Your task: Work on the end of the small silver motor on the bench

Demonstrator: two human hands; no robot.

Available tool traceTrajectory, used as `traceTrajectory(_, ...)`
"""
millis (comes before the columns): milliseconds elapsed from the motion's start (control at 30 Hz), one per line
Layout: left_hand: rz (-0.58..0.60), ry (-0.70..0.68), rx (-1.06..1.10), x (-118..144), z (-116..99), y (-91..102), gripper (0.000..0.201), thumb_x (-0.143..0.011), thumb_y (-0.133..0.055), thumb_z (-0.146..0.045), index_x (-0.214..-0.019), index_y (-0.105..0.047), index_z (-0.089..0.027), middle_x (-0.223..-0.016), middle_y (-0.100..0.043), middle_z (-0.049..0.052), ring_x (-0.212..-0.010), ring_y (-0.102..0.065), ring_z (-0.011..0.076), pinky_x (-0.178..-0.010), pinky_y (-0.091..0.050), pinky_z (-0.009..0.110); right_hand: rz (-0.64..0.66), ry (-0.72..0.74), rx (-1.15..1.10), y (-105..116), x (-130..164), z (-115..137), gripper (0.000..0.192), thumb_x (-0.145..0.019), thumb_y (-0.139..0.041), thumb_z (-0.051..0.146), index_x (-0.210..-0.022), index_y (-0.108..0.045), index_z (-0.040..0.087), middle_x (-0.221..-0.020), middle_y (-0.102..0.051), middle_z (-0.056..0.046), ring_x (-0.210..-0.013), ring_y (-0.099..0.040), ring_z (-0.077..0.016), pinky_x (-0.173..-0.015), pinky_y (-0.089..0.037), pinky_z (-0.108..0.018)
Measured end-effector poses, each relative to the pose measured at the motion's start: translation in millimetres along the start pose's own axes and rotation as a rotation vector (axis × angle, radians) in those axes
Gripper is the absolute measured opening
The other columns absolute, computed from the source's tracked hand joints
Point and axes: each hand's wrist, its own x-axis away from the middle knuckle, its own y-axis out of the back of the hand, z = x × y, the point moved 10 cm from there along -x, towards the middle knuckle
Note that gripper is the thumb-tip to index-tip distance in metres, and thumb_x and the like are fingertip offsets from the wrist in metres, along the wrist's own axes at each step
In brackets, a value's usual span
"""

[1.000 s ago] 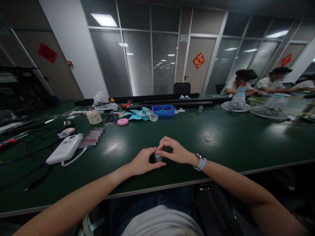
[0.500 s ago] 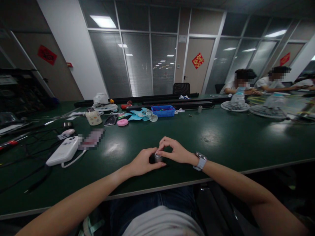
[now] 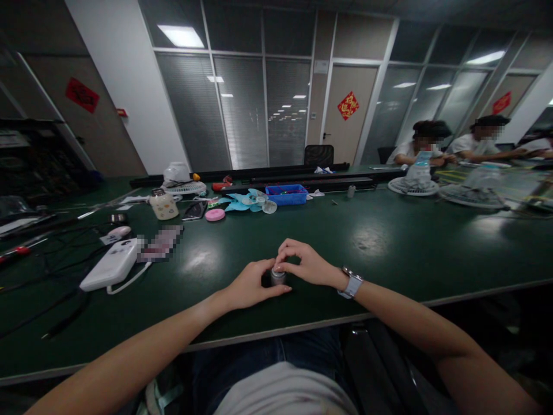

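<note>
A small grey metal cylinder stands upright on the green table near its front edge. My left hand curls around it from the left, with the thumb on the near side and the fingers behind. Above it, the thumb and index finger of my right hand come together in a pinch at the cylinder's top. Whatever lies between those right fingertips is too small to make out. A watch with a pale strap is on my right wrist.
A white power bank with a cable lies left, beside a phone. Farther back are a cream bottle, pink round case, blue fan blades, blue tray and another grey cylinder. People sit at the far right.
Both hands stay almost in place around the cylinder. The right hand's fingers have shifted very slightly at its top.
</note>
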Motion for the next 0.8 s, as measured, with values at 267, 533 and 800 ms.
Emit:
traceTrajectory(267,0.008,0.015,0.004,-0.6,0.2,0.1,0.041,-0.081,-0.068,-0.047,-0.105,-0.064,-0.014,-0.093,-0.069,0.005,-0.081,-0.063,0.0196,-0.073,-0.047,0.028,-0.001,0.025,0.06,-0.1,-1.9,2.1,0.005,-0.085,-0.069,0.021,-0.083,-0.069,0.017,-0.086,-0.062,-0.001,-0.082,-0.06,-0.0141,-0.081,-0.042,-0.029)
traceTrajectory(533,0.0,0.005,0.0,-0.2,0.1,-0.2,0.04,-0.081,-0.068,-0.047,-0.103,-0.064,-0.014,-0.09,-0.068,0.004,-0.078,-0.062,0.0186,-0.07,-0.046,0.026,0.01,0.042,0.085,-1.9,-1.2,1.8,0.006,-0.086,-0.068,0.022,-0.083,-0.068,0.017,-0.085,-0.063,-0.001,-0.082,-0.06,-0.0148,-0.082,-0.041,-0.031)
traceTrajectory(800,0.001,0.011,-0.005,0.1,1.0,-0.1,0.038,-0.08,-0.068,-0.047,-0.102,-0.064,-0.015,-0.091,-0.069,0.004,-0.081,-0.064,0.02,-0.07,-0.047,0.027,0.048,0.052,0.04,-2.9,-1.4,1.5,0.009,-0.087,-0.067,0.025,-0.084,-0.068,0.016,-0.085,-0.062,-0.002,-0.082,-0.06,-0.0145,-0.079,-0.045,-0.028)
